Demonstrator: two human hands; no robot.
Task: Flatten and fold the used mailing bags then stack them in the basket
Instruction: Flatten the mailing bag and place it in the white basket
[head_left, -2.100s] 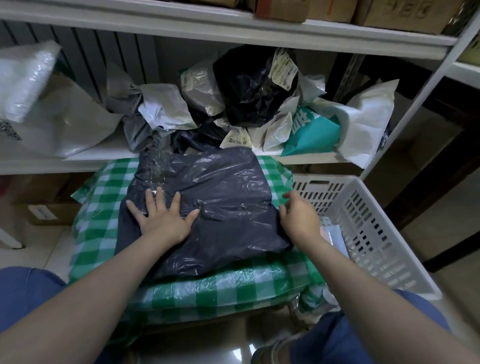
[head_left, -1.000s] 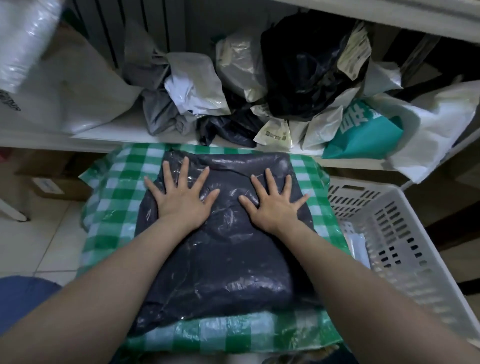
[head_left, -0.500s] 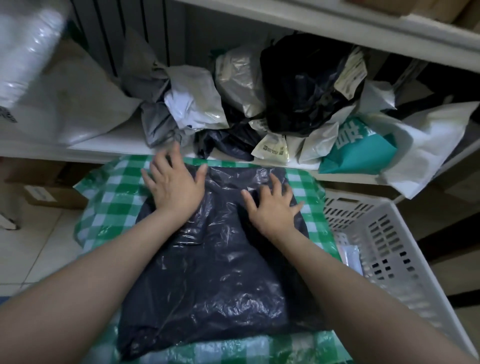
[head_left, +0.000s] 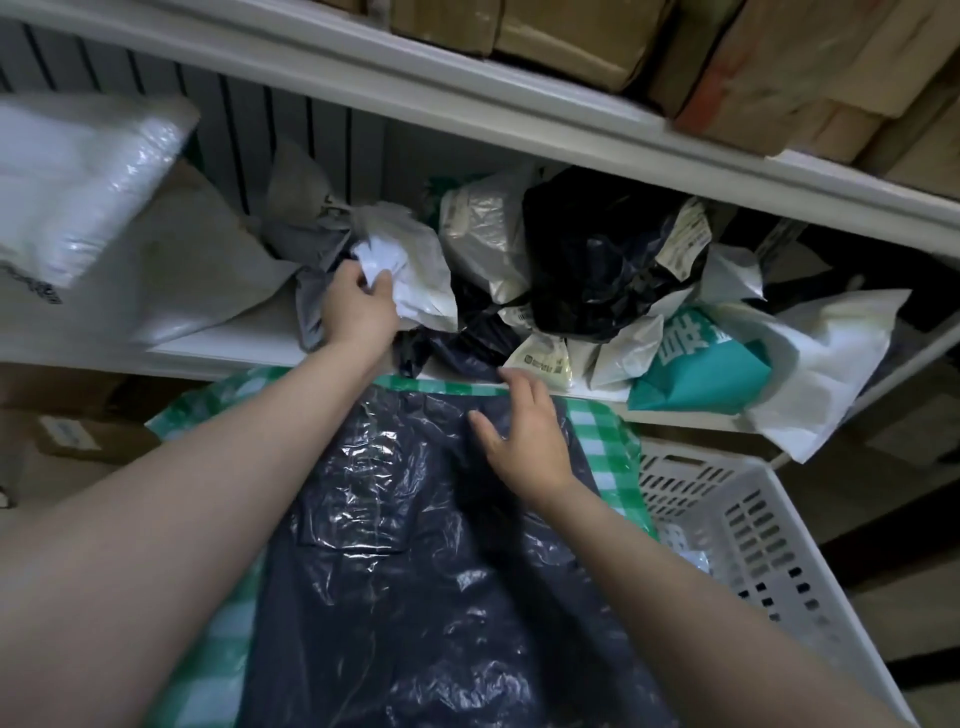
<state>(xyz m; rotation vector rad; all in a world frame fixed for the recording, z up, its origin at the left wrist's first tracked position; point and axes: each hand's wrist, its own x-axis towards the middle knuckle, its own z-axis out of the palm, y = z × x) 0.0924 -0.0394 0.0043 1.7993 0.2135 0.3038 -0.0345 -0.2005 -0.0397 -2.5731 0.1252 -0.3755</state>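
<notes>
A dark navy mailing bag (head_left: 415, 571) lies flattened on a green-and-white checked cloth (head_left: 597, 431) in front of me. My right hand (head_left: 524, 441) rests on the bag's far edge with relaxed fingers. My left hand (head_left: 361, 306) reaches onto the shelf and grips a crumpled white mailing bag (head_left: 410, 275) at the left of a heap of used bags (head_left: 597, 270). The white slotted basket (head_left: 753, 525) stands to the right of the cloth, with something pale inside it.
The white shelf (head_left: 218, 348) also holds a teal bag (head_left: 696, 364), a large white bag (head_left: 831, 358) and grey wrapping (head_left: 197, 275) at left. Cardboard boxes (head_left: 779, 67) sit on the upper shelf. A box (head_left: 67, 431) stands on the floor at left.
My left hand has left the navy bag and moved up to the shelf, closing on the crumpled white bag. My right hand slid toward the navy bag's far edge.
</notes>
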